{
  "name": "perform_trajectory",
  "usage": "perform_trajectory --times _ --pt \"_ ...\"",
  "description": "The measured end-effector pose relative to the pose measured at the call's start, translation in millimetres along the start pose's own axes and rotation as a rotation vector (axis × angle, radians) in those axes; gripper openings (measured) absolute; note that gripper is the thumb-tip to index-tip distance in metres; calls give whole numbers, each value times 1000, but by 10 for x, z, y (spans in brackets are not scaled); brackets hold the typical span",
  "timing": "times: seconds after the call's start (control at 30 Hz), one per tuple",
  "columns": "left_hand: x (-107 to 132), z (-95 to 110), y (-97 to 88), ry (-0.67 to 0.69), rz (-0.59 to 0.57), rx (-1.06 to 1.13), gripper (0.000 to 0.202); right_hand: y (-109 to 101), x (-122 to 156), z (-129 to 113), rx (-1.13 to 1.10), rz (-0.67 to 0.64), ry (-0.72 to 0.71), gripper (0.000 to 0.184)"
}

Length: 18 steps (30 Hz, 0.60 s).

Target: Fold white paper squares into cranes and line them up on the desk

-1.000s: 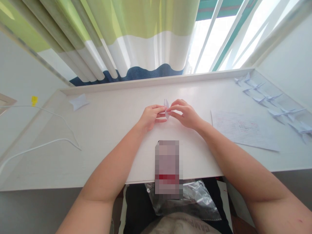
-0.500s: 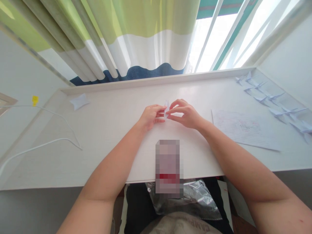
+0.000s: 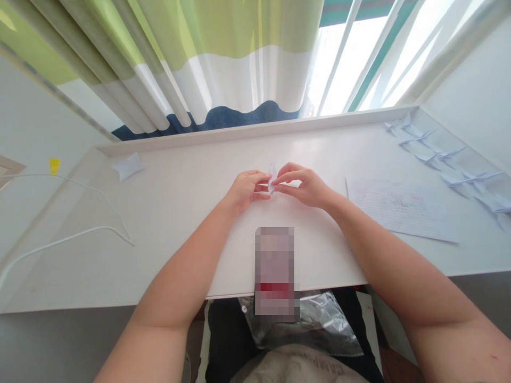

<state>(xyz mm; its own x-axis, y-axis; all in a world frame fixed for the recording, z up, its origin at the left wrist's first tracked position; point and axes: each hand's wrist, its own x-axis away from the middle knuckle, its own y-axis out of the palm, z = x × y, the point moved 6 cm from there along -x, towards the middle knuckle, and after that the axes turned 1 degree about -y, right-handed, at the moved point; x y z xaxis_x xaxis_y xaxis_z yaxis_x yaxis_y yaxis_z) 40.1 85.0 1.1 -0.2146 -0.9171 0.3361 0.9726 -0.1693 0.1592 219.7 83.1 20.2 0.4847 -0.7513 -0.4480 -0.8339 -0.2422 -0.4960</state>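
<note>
A small piece of folded white paper (image 3: 272, 179) is held upright between my two hands, above the middle of the white desk (image 3: 179, 239). My left hand (image 3: 251, 189) grips its left side between thumb and fingers. From the right, my right hand (image 3: 301, 183) pinches the same paper with its fingertips. The exact folds are too small to make out. Nearer to me, a blurred-out rectangular object (image 3: 274, 271) lies at the desk's front edge.
Several folded paper cranes (image 3: 435, 157) line the right side. A written sheet (image 3: 399, 210) lies left of them. Another folded white paper (image 3: 128, 166) sits at the back left, with a white cable (image 3: 96, 229) nearer. Clear plastic (image 3: 319, 324) rests on my lap.
My right hand's fingers have drawn slightly closer together on the folded paper. The left hand keeps its hold, and the view has shifted a little.
</note>
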Motion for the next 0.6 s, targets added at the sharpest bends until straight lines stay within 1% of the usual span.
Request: perform_trajectory --times 0.17,0.27,0.33,0.43,0.6 --pt "13 10 15 2 -27 -25 24 14 -17 -31 121 49 -11 24" --pt "21 13 41 0 -52 -25 26 15 -20 -48 147 103 -2 21" --pt "26 14 56 10 -40 -22 27 17 -19 -55 146 125 -5 19" --pt "33 29 96 67 -25 -26 35 8 -19 -48 148 151 -3 20" --pt "59 65 186 178 -99 -54 33 -50 -16 -26 168 227 13 22"
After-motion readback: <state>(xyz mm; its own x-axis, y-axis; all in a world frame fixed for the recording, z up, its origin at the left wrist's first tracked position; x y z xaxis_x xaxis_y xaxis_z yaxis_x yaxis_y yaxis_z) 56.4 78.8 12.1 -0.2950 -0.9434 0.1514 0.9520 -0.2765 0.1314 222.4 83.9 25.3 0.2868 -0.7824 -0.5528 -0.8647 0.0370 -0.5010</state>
